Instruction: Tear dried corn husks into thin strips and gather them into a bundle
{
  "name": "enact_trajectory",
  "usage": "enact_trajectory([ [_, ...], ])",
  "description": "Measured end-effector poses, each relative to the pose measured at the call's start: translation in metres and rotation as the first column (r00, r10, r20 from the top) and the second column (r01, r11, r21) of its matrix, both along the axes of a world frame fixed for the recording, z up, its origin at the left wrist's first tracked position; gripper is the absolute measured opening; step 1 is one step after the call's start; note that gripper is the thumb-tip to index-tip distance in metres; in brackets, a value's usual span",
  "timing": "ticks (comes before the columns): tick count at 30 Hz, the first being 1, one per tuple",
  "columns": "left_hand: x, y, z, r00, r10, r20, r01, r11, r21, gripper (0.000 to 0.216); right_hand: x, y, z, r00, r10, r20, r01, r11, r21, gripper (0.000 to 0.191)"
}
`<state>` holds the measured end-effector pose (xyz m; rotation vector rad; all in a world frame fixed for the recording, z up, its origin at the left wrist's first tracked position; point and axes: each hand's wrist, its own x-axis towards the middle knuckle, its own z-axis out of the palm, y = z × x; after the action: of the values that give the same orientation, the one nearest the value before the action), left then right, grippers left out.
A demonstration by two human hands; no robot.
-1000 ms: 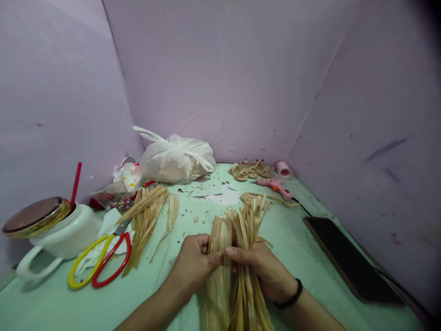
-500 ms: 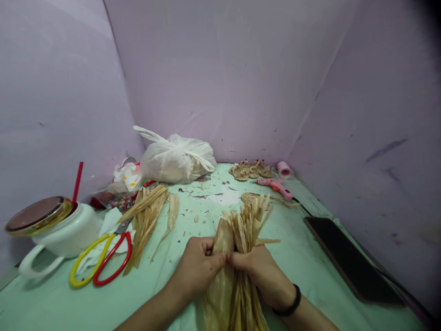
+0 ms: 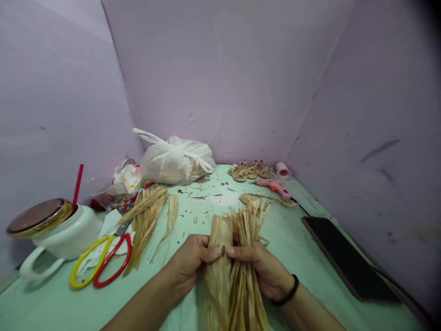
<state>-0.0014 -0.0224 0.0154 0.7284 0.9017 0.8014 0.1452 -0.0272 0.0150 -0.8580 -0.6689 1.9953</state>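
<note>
My left hand pinches the left edge of a wide, flat strip of dried plant fibre near its upper end. A small dark split or spot shows on the strip between my two thumbs. My right hand, with a black band at the wrist, is closed around a bundle of narrow dried fibre strips; its thumb tip presses at the right edge of the wide strip. Both strip and bundle stand upright side by side, their lower ends running out of view.
Left are scissors with yellow and red handles, more dried strips and a white mug. A tied plastic bag lies at the back. Right are braided pieces, a pink glue gun and a phone.
The wide strip has turned flatter toward me, and the dark split now shows on it. My left thumb has drawn slightly left, apart from the right thumb.
</note>
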Motion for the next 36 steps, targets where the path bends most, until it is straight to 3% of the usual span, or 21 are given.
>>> enact_trajectory([
  [4, -0.001, 0.002, -0.001, 0.997, -0.027, 0.074, 0.032, 0.997, -0.068, 0.023, 0.005, 0.005, -0.009, 0.993, 0.063, -0.1, -0.075, 0.99, -0.12, 0.022],
  [9, -0.013, 0.011, 0.001, 0.995, 0.078, 0.062, -0.07, 0.99, -0.119, 0.011, 0.02, 0.018, -0.009, 0.974, -0.045, -0.222, -0.003, 0.977, -0.212, 0.018],
  [16, -0.038, 0.028, 0.014, 0.962, 0.266, -0.059, -0.269, 0.962, -0.044, 0.012, 0.059, 0.03, 0.01, 0.97, -0.034, -0.242, 0.003, 0.992, -0.128, 0.02],
  [22, -0.059, 0.039, 0.022, 0.96, 0.248, -0.129, -0.254, 0.966, -0.038, 0.015, 0.088, 0.029, 0.032, 0.955, 0.05, -0.291, -0.047, 0.999, 0.017, 0.016],
  [25, -0.054, 0.036, 0.023, 0.968, 0.202, -0.148, -0.211, 0.977, -0.044, 0.014, 0.078, 0.025, 0.031, 0.97, -0.031, -0.241, 0.024, 0.999, -0.03, 0.012],
  [31, -0.011, 0.005, 0.011, 0.991, 0.104, -0.088, -0.1, 0.994, 0.046, 0.022, 0.018, 0.012, 0.004, 0.976, -0.186, 0.111, 0.2, 0.971, -0.129, 0.024],
  [36, 0.007, -0.005, 0.005, 0.998, 0.048, -0.037, -0.043, 0.992, 0.119, 0.029, -0.002, 0.004, -0.002, 0.976, -0.176, 0.128, 0.185, 0.981, -0.06, 0.024],
])
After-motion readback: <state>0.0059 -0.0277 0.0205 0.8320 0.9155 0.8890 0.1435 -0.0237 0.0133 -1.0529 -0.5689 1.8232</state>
